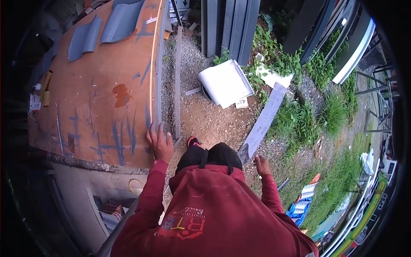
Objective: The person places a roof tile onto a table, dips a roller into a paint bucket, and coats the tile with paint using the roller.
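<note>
My left hand (160, 141) rests at the near right corner of a brown wooden table (102, 85), fingers spread over its metal-trimmed edge. Nothing shows in its grip. On the right, my right hand (261, 165) hangs beside my hip, fingers apart and holding nothing. Just beyond it lies a long grey plank (265, 120), its near end close to my thigh. Grey curved tile pieces (122, 21) sit at the far side of the tabletop, which carries grey paint smears and a reddish-brown stain.
A white box-like object (226, 82) stands on the gravel ahead. Tall dark metal profiles (230, 28) rise behind it. Grass and weeds (334, 112) grow on the right, near a blue and white sheet (301, 206). A long thin strip (178, 81) runs beside the table.
</note>
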A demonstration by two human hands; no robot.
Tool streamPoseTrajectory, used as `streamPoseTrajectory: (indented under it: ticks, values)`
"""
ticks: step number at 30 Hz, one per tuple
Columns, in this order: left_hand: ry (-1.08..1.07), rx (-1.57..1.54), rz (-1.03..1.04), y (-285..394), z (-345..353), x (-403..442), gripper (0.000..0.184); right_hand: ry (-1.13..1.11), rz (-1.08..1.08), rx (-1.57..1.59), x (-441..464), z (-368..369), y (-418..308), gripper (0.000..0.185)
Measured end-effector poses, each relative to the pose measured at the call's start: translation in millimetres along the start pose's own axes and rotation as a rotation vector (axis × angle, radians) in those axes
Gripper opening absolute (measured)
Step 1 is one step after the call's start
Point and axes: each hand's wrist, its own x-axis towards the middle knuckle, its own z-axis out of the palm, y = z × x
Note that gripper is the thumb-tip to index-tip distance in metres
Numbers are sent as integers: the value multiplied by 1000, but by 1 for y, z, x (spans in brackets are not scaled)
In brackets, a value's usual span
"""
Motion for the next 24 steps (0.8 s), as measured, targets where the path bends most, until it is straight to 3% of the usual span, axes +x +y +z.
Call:
streamPoseTrajectory:
  ticks: [2, 4, 5, 7, 9, 13, 17, 21, 24]
  values:
    - [-148, -262, 98, 25, 23, 22, 50, -115, 269, 311, -17, 9, 29, 69]
    - [-349, -412, 35, 37, 59, 42, 43, -226, 492, 412, -26, 28, 99, 67]
    - [-356, -405, 29, 36, 82, 46, 43, -216, 582, 407, -37, 29, 98, 65]
    - [-505, -576, -213, 29, 133, 57, 41, -212, 673, 404, -37, 22, 92, 64]
    - [-513, -545, -219, 23, 164, 69, 42, -374, 890, 287, -17, 14, 93, 87]
    - [-657, -496, -362, 11, 212, 96, 44, -375, 962, 577, 73, 15, 78, 88]
    - [-756, -397, -431, 3, 265, 150, 46, -259, 893, 837, 244, 40, 26, 96]
    - [-685, -203, -249, 9, 368, 233, 53, -141, 693, 1020, 404, 90, -14, 99]
    - [-683, -132, -94, 21, 458, 302, 63, -103, 725, 1048, 471, 128, -36, 102]
